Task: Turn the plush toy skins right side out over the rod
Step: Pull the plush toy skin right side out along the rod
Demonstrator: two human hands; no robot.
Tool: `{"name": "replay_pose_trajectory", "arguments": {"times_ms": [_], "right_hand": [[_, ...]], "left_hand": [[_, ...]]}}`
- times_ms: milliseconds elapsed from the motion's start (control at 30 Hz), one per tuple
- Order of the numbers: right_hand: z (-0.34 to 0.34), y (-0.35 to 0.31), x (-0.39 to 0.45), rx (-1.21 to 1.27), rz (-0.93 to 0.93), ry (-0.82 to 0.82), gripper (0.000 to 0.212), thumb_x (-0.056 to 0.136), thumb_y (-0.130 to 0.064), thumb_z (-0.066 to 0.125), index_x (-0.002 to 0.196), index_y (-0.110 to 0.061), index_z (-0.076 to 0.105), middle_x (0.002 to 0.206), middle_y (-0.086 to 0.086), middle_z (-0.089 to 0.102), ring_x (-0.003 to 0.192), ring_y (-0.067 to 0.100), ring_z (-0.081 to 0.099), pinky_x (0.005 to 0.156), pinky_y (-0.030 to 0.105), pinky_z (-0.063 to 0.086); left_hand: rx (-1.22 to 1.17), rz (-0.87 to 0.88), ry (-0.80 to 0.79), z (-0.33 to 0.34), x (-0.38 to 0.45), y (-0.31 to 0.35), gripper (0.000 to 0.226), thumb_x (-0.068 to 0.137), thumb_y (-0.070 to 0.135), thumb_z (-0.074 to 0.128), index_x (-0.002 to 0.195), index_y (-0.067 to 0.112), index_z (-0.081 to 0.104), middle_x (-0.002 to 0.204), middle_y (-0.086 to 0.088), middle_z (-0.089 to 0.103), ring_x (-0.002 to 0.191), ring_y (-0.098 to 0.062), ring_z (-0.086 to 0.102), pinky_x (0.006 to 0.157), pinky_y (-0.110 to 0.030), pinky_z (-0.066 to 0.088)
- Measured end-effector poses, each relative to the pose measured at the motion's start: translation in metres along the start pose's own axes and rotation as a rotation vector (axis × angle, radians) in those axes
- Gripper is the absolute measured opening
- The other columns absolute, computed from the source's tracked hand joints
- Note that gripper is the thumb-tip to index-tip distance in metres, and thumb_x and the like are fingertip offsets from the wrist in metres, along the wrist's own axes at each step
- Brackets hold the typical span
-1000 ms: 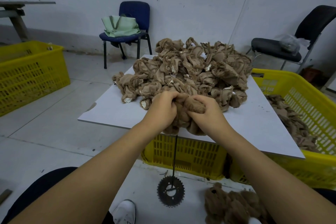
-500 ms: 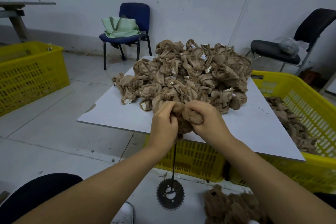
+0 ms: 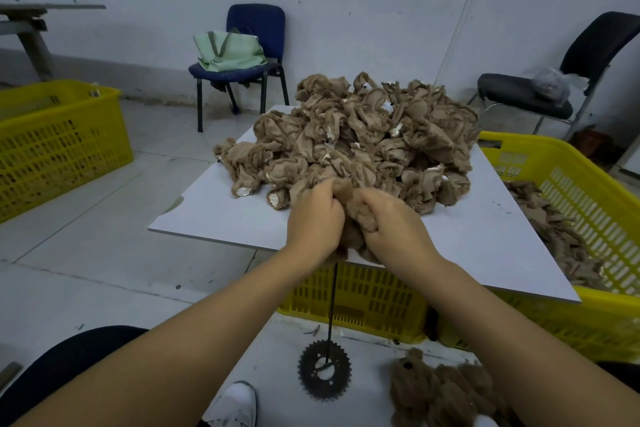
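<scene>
A brown plush toy skin (image 3: 358, 215) is bunched on top of a thin black rod (image 3: 332, 298) that stands on a toothed sprocket base (image 3: 324, 374) on the floor. My left hand (image 3: 313, 218) grips the skin's left side and my right hand (image 3: 389, 222) grips its right side, fingers curled into the fabric. The rod's tip is hidden inside the skin. Behind my hands a big pile of inside-out tan skins (image 3: 363, 139) lies on the white board (image 3: 214, 218).
The board rests on a yellow crate (image 3: 363, 298). A second yellow crate (image 3: 571, 191) with skins is at the right, a third (image 3: 62, 135) at far left. Fuzzy turned skins (image 3: 440, 392) lie on the floor near my shoe (image 3: 235, 406). Two chairs stand by the wall.
Both hands have risen a little with the skin, which is now gathered higher on the rod, and more of the rod shows beneath it.
</scene>
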State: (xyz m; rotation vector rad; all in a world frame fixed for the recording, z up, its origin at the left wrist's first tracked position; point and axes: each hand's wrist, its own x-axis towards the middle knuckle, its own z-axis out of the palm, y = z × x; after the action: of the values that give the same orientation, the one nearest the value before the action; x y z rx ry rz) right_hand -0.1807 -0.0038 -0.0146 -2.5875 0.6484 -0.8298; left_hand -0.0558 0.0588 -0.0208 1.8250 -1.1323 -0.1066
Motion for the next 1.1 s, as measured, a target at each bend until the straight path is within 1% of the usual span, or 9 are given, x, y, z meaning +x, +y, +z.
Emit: {"name": "replay_pose_trajectory", "arguments": {"times_ms": [133,233,333,400,500,667,867,967,1100], "right_hand": [[-0.014,-0.006,0.011,-0.102,-0.052,-0.001,0.021,0.086,-0.004,0.055,0.090,-0.024,0.052,0.086,-0.006,0.054,0.083,0.024,0.055,0.058,0.038,0.043],[-0.015,-0.007,0.010,-0.223,-0.072,-0.057,0.017,0.084,-0.005,0.058,0.093,-0.020,0.055,0.085,-0.004,0.052,0.084,0.027,0.057,0.059,0.038,0.044],[-0.009,-0.008,0.003,-0.258,-0.101,-0.026,0.021,0.085,-0.007,0.060,0.103,-0.016,0.061,0.093,0.001,0.061,0.087,0.026,0.058,0.063,0.038,0.047],[-0.008,-0.008,0.000,-0.269,-0.152,0.030,0.020,0.085,-0.006,0.062,0.104,-0.013,0.064,0.091,0.004,0.062,0.083,0.028,0.059,0.063,0.040,0.048],[-0.012,-0.007,-0.003,-0.276,-0.218,0.088,0.023,0.085,-0.004,0.064,0.106,-0.009,0.068,0.090,0.007,0.065,0.081,0.031,0.060,0.063,0.043,0.050],[-0.014,-0.004,-0.011,-0.278,-0.259,0.128,0.033,0.080,-0.001,0.068,0.112,-0.010,0.070,0.096,0.005,0.068,0.083,0.028,0.062,0.065,0.041,0.051],[-0.011,-0.002,-0.016,-0.249,-0.233,0.195,0.037,0.087,-0.018,0.045,0.111,-0.008,0.071,0.102,0.006,0.071,0.086,0.031,0.065,0.067,0.042,0.051],[-0.001,-0.001,-0.022,-0.192,-0.188,0.282,0.036,0.087,-0.016,0.046,0.111,-0.006,0.070,0.105,0.006,0.070,0.091,0.031,0.065,0.071,0.045,0.052],[0.021,-0.005,-0.035,-0.028,-0.030,0.354,0.017,0.092,-0.015,0.053,0.100,-0.009,0.067,0.093,0.002,0.066,0.083,0.023,0.060,0.064,0.046,0.050]], "left_hand": [[-0.170,-0.014,-0.174,-0.006,0.022,-0.001,0.024,0.087,-0.006,0.038,0.077,0.008,0.053,0.082,-0.019,0.060,0.089,-0.041,0.060,0.078,-0.054,0.051],[-0.199,-0.050,-0.242,0.000,0.017,-0.008,0.023,0.092,-0.007,0.036,0.096,-0.002,0.059,0.099,-0.022,0.064,0.107,-0.043,0.060,0.090,-0.052,0.051],[-0.256,0.035,-0.102,0.009,0.000,-0.010,0.028,0.088,-0.006,0.037,0.090,0.005,0.062,0.084,0.001,0.060,0.091,-0.025,0.063,0.076,-0.039,0.050],[-0.266,0.082,0.036,0.016,-0.010,-0.009,0.026,0.083,-0.005,0.038,0.077,0.013,0.056,0.079,0.002,0.056,0.079,-0.018,0.056,0.065,-0.035,0.045],[-0.318,0.121,0.175,0.023,-0.015,-0.007,0.026,0.076,-0.002,0.037,0.070,0.022,0.043,0.079,0.005,0.047,0.077,-0.020,0.046,0.063,-0.037,0.039],[-0.326,0.225,0.272,0.029,-0.022,-0.005,0.041,0.078,-0.003,0.038,0.072,0.037,0.033,0.080,0.014,0.038,0.071,-0.003,0.039,0.057,-0.025,0.031],[-0.244,0.212,0.266,0.029,-0.025,-0.001,0.035,0.075,0.000,0.039,0.072,0.034,0.034,0.082,0.015,0.038,0.065,-0.011,0.035,0.052,-0.037,0.028],[-0.225,0.249,0.281,0.026,-0.025,0.002,0.021,0.075,-0.002,0.039,0.075,0.019,0.041,0.084,0.010,0.037,0.069,-0.019,0.040,0.051,-0.048,0.035],[-0.224,0.302,0.319,0.030,-0.032,0.000,0.027,0.083,-0.003,0.035,0.085,0.022,0.044,0.085,0.017,0.036,0.078,-0.021,0.046,0.061,-0.047,0.043]]}}
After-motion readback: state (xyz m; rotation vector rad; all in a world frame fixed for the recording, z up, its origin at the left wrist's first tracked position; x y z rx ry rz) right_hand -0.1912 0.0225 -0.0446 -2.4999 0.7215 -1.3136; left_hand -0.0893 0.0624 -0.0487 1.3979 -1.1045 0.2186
